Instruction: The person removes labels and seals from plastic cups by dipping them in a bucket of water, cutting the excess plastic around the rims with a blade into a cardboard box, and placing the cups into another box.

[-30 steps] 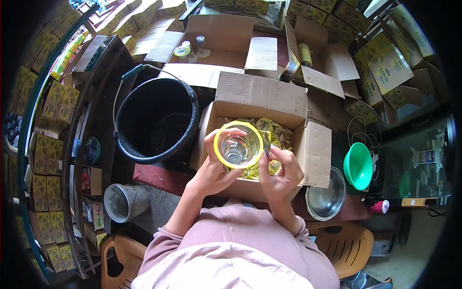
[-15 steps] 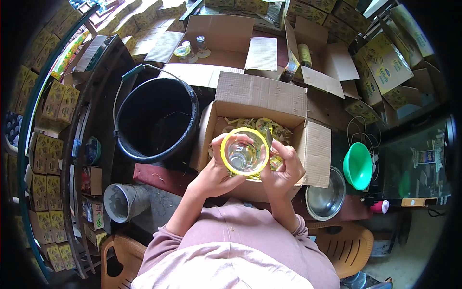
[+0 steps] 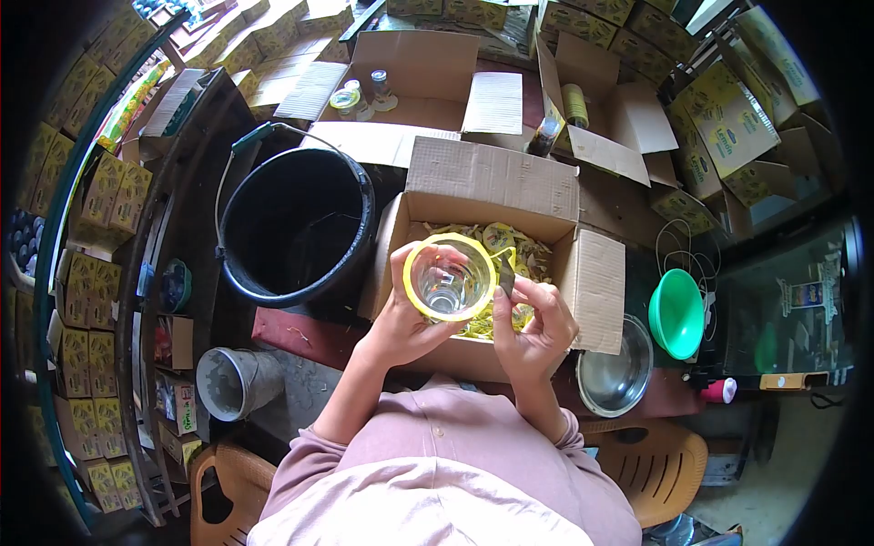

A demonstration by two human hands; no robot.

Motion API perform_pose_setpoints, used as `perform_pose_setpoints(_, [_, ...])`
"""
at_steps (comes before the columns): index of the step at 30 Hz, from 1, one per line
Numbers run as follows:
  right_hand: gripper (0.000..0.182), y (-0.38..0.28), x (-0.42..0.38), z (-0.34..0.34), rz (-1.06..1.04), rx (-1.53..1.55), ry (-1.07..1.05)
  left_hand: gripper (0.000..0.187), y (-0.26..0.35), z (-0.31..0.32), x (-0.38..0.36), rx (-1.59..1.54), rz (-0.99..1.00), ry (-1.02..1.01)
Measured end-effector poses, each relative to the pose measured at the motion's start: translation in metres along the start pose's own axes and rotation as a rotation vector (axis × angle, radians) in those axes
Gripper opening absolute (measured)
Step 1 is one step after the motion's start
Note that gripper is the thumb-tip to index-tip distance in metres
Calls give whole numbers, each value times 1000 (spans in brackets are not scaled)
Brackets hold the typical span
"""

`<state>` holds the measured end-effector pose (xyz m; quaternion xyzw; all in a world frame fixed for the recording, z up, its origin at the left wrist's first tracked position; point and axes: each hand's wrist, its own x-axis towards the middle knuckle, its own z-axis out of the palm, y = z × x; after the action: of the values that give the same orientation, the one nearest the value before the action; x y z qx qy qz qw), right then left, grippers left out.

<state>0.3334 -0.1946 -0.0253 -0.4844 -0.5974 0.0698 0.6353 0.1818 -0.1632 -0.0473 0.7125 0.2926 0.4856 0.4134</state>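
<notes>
Cup (image 3: 448, 289), just one, sits in left hand (image 3: 405, 323); right hand (image 3: 535, 335) pinches one blade (image 3: 506, 276).

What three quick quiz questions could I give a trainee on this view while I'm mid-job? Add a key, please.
1. What does the left hand hold?
(a) the green bowl
(b) a clear cup with a yellow rim
(c) the metal basin

2. True or false: in this view, the black bucket stands left of the cardboard box in front of the person.

3. Fill in with light or dark: the right hand pinches a thin piece, ____ in tone, close beside the cup's rim.

Key: 1. b; 2. true; 3. dark.
</notes>
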Motion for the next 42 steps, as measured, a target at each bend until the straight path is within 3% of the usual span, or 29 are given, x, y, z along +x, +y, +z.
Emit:
perform_pose_setpoints(22, [31,4,-3,4,-69,-128,-18,77,3,-7,-4,202,-20,-18])
perform_pose_setpoints(34, [33,9,6,9,-27,-63,-28,77,7,-7,0,149,-11,-93])
perform_pose_setpoints(42, [26,13,-2,6,48,33,-18,72,4,-4,2,-42,-54,-19])
